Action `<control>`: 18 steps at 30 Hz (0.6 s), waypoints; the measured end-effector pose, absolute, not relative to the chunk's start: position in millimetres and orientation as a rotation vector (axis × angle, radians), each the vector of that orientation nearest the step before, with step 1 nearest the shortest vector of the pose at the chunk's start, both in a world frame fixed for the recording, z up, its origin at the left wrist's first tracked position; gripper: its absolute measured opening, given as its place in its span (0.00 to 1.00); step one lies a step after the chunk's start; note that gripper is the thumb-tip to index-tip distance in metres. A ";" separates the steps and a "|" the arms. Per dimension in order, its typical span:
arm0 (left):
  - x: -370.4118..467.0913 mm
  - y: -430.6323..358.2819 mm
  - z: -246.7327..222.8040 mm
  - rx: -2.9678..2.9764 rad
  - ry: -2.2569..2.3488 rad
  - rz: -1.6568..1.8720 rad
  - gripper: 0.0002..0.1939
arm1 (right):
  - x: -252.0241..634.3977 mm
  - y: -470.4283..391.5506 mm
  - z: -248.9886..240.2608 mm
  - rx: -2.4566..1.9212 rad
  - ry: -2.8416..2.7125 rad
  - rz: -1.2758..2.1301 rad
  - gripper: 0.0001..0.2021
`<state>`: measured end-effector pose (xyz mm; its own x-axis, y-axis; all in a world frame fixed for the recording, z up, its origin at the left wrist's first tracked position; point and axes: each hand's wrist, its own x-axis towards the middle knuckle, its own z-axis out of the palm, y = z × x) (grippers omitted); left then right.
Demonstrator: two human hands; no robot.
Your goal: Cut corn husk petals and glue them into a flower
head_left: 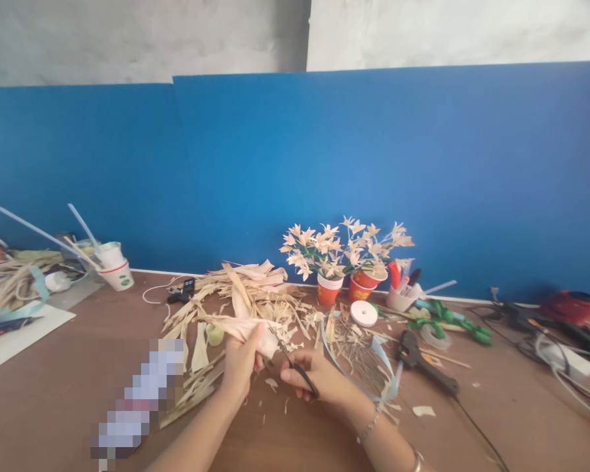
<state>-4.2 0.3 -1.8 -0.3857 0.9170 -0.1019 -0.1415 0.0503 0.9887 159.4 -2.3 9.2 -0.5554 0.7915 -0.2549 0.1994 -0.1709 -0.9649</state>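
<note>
Blue panel (255,170), pale wall (452,33), brown tabletop (98,341), scissors (302,374) at husk (266,342)

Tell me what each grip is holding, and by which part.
The left grip pinches a pale husk piece toward its end nearest the scissors; the right grip holds those by the handles.

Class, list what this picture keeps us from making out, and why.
- Head view: long pale object, lower left; pixelation hides its details.
- Head view: part of the cream dried husk; left hand covers it.
- Head view: handle part of the black scissors; right hand covers it.
- Head view: stem ends of cream star-shaped flowers; red paper cups hide them.
</note>
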 end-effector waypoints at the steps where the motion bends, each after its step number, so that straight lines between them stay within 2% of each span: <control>1: -4.1 0.3 -1.5 0.837 1.426 1.494 0.22 | 159.2 -2.3 9.9 -1.138 -1.655 1.773 0.22; 18: -6.8 3.4 -4.4 0.830 1.441 1.478 0.21 | 166.0 3.3 -3.5 -1.022 -1.677 1.784 0.19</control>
